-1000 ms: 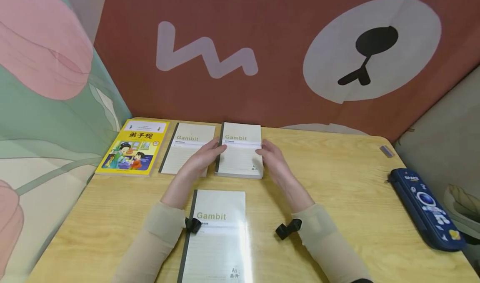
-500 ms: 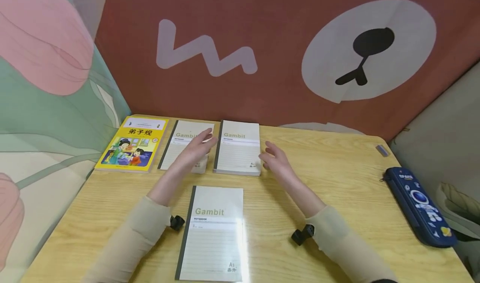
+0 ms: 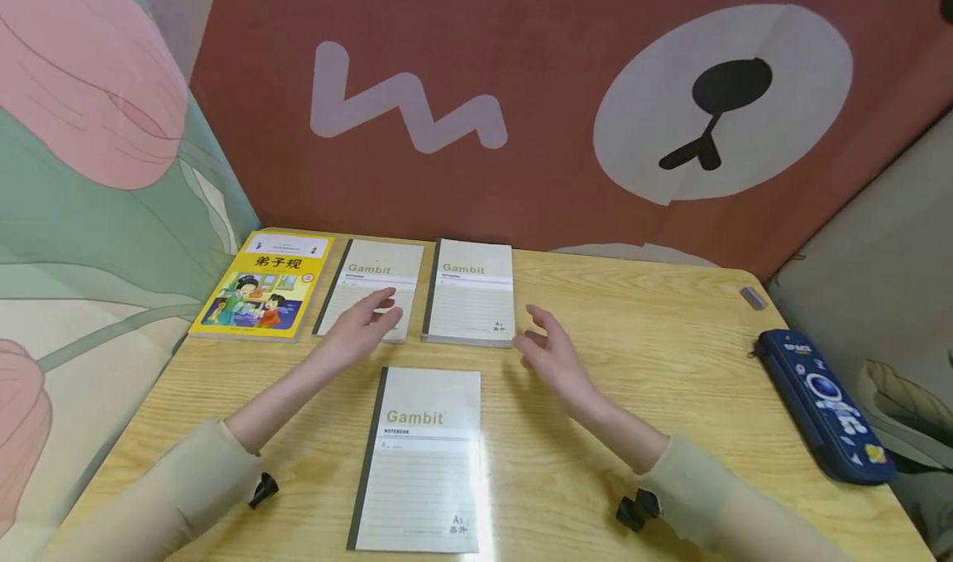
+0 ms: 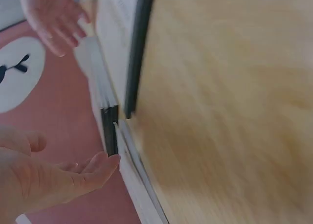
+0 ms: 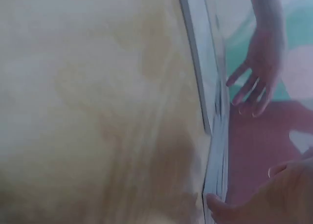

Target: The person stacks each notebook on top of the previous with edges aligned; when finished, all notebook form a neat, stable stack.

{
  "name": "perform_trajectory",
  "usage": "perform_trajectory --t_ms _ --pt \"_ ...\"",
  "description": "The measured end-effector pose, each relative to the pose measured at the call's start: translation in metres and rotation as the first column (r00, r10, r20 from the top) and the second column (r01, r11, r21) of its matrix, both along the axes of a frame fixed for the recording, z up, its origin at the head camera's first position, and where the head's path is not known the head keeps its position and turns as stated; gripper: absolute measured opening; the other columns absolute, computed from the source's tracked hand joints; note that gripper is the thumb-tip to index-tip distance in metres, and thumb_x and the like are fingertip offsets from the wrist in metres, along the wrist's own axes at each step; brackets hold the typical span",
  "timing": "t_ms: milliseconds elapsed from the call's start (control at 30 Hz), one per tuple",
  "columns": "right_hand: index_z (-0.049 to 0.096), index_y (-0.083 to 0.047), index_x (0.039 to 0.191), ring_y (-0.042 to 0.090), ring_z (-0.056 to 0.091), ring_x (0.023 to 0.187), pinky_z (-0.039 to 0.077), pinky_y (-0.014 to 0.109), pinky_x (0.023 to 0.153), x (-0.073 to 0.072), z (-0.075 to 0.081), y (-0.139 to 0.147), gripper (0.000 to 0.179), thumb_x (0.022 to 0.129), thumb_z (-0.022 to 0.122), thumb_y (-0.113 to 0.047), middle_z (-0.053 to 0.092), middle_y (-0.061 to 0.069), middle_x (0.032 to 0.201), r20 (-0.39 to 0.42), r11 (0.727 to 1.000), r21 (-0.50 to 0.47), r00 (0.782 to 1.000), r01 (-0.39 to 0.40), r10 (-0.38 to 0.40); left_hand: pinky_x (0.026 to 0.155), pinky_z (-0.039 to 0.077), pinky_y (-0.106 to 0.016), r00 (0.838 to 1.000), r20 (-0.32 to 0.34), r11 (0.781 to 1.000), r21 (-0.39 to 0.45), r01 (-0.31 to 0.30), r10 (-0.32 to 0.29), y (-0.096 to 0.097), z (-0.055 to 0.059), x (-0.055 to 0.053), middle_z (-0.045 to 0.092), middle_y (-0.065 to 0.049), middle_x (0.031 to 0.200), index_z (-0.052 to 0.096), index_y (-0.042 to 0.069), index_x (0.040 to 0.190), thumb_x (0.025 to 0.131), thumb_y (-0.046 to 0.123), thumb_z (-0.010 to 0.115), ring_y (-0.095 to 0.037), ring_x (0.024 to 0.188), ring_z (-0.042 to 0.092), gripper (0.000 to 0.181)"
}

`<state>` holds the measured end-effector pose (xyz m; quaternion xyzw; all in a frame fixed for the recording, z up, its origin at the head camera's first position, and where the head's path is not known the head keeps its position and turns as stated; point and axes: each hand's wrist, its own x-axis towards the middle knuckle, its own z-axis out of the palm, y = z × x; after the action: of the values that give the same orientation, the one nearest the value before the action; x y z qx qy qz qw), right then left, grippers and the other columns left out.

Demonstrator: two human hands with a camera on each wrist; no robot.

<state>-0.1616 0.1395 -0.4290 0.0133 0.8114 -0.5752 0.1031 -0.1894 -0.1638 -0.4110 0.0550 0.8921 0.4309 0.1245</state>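
My left hand (image 3: pixel 357 330) hovers over the lower part of a white Gambit notebook (image 3: pixel 363 285) at the back, fingers relaxed and holding nothing. To its right lies a neat stack of Gambit notebooks (image 3: pixel 471 297) with dark spines; its layered edges show in the left wrist view. Just right of that stack my right hand (image 3: pixel 554 359) is held with loosely bent fingers, nothing between them. A further Gambit notebook (image 3: pixel 419 479) lies flat nearer to me, between my forearms, with light glaring off its right edge.
A yellow picture book (image 3: pixel 260 289) lies at the back left, beside the notebooks. On the right are a navy space-print pencil case (image 3: pixel 825 405) and a small eraser (image 3: pixel 753 298). A wall with a bear print (image 3: pixel 551 189) rises behind the wooden table (image 3: pixel 633 322).
Both hands have let go of the notebook stack's sides and drawn apart: the left back and leftward, the right slightly back and rightward. The stack stays in place.
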Motion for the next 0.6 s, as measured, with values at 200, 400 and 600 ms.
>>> perform_trajectory --t_ms 200,400,600 --pt "0.027 -0.009 0.162 0.045 0.036 0.151 0.053 0.05 0.11 0.028 -0.002 -0.01 0.065 0.104 0.056 -0.017 0.018 0.022 0.17 0.024 0.999 -0.029 0.999 -0.042 0.042 0.11 0.051 -0.053 0.998 0.058 0.999 -0.051 0.015 -0.012 -0.01 -0.004 0.021 0.047 -0.027 0.155 0.031 -0.001 0.159 0.11 0.041 0.043 -0.045 0.14 0.05 0.066" --pt "0.033 -0.007 0.159 0.048 0.041 0.146 0.06 0.047 0.1 0.051 -0.001 -0.021 0.061 0.104 0.057 -0.013 0.025 0.024 0.167 0.065 0.994 -0.095 0.996 -0.057 0.063 0.098 0.06 -0.046 0.983 0.184 1.0 0.001 -0.014 0.013 -0.017 -0.004 0.039 0.041 -0.029 0.157 0.028 -0.002 0.16 0.11 0.043 0.04 -0.044 0.138 0.051 0.068" --pt "0.034 -0.003 0.158 0.05 0.043 0.144 0.062 0.047 0.094 0.069 0.005 -0.03 0.061 0.103 0.057 -0.014 0.027 0.029 0.165 0.132 0.985 -0.162 0.988 -0.062 0.084 0.086 0.062 -0.037 0.949 0.305 0.994 0.035 -0.1 0.085 -0.014 -0.005 0.057 0.039 -0.032 0.158 0.031 -0.005 0.158 0.111 0.042 0.038 -0.042 0.135 0.053 0.066"
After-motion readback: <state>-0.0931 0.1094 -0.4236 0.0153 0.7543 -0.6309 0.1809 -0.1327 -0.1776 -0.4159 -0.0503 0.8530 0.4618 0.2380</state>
